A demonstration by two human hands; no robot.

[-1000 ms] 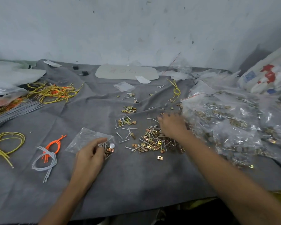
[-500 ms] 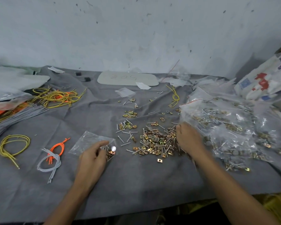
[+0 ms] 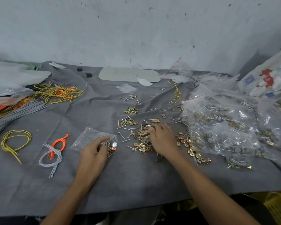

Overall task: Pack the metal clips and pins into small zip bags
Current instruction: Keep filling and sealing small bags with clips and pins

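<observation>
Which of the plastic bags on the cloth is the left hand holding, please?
The small clear bag under the left hand, lying alone with few pieces inside; the full bags are heaped at the right.

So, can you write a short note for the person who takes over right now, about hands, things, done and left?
Left hand holds the bag on the cloth.
Right hand lies on the pile of clips and pins; whether it grips any is hidden.
Done: a few pieces are in the bag; full bags lie at the right.
Left: fill the bag, zip it, then pack the rest of the pile.
</observation>
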